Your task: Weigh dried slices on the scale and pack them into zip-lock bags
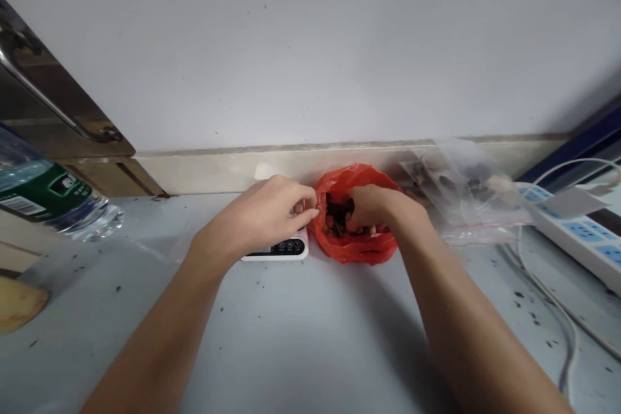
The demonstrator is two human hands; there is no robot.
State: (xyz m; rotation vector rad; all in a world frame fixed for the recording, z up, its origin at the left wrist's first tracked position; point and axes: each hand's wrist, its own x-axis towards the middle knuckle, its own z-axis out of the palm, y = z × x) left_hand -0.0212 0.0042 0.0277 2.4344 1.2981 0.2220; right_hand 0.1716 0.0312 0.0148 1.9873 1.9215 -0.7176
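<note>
A red plastic bag (361,247) lies open on the grey table against the wall, with dark brown pieces (337,215) inside. My right hand (372,207) is sunk into the bag's mouth, fingers curled among the pieces; what they grip is hidden. My left hand (269,212) hovers over a small white digital scale (284,249), fingertips pinched together beside the bag's left rim. Whatever lies on the scale's platform is covered by this hand.
A clear zip bag (453,191) with dark bits lies right of the red bag. A white power strip (577,233) and cables (548,284) run along the right. A water bottle (46,197) lies on its side at the left. Dark crumbs speckle the table (310,336).
</note>
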